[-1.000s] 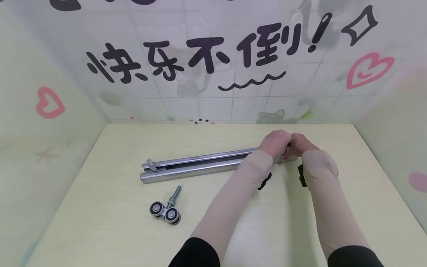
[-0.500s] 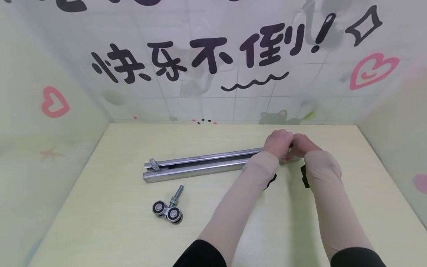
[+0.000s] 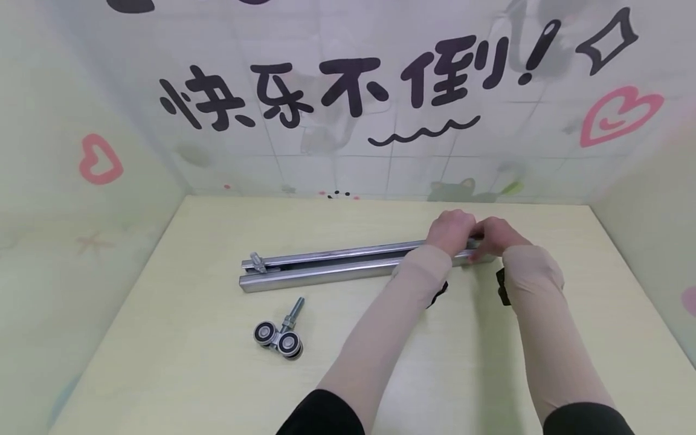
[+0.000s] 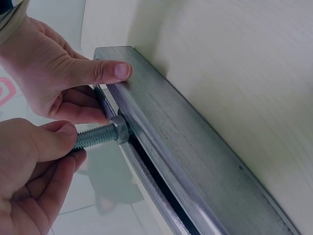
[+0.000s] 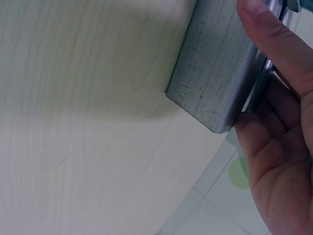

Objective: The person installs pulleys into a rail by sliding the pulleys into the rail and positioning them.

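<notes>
A silver metal rail (image 3: pixel 321 277) with a slot along its length lies across the table. Both hands are at its right end. My left hand (image 3: pixel 451 232) pinches a threaded bolt (image 4: pixel 95 136) between thumb and fingers; the bolt and its hex nut (image 4: pixel 120 129) stick out of the slot. Whatever part of it sits inside the rail is hidden. My right hand (image 3: pixel 497 234) grips the rail's end, its thumb (image 5: pixel 276 41) on the near side wall and its curled fingers on the far side. Another bolt (image 3: pixel 258 263) protrudes at the rail's left end.
In front of the rail lies a loose roller trolley (image 3: pixel 278 339) with dark-ringed wheels and a threaded stem. Printed walls (image 3: pixel 348 163) enclose the pale wooden table (image 3: pixel 179 338) at the back and on both sides.
Head view has shifted slightly, so everything sits a little further right. My right hand has drawn slightly apart from the left at the rail's end. Rail and loose trolley stay in place.
</notes>
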Tool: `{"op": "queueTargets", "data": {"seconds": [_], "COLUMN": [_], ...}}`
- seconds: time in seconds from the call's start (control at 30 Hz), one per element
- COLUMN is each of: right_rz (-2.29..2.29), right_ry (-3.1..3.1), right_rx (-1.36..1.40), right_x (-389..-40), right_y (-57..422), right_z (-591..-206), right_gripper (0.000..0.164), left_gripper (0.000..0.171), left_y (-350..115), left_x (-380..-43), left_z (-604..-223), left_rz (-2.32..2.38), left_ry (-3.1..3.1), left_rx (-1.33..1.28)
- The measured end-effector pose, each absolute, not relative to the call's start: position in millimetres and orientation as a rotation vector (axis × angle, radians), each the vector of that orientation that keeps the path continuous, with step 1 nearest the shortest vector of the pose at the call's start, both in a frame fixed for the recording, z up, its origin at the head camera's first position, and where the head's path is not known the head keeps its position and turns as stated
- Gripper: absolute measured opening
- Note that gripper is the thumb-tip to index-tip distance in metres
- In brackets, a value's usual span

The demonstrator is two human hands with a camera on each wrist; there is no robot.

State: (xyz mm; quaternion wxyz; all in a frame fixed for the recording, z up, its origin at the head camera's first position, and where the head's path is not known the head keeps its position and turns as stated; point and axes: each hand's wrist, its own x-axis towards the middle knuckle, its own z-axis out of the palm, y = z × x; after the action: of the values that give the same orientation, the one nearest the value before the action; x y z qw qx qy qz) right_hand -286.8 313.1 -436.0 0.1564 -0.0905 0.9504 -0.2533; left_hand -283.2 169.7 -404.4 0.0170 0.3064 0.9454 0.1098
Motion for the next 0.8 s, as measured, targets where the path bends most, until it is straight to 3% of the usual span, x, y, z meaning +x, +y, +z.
{"op": "queueTargets", "data": {"seconds": [0.2,0.5,0.8], "right_rz": [-0.738,-0.715,-0.724], "right_ry": [2.713,2.703,2.706], "right_rx": [-0.253,-0.207,-0.219], "right_x": [-285,-284,-285], "right_y": [312,311,311], "right_z": [-433,-431,-431], "right_gripper": [0.055,0.071,0.071], "left_gripper": [0.014,0.010,0.011], "left_y": [162,151,139], "left_x": [-284,-283,-284], "left_z": [-405,-405,-404], "left_rz": [0.289,0.286,0.302], "left_ry": [2.943,2.939,2.926], "left_rx": [0.957,0.985,1.004]}}
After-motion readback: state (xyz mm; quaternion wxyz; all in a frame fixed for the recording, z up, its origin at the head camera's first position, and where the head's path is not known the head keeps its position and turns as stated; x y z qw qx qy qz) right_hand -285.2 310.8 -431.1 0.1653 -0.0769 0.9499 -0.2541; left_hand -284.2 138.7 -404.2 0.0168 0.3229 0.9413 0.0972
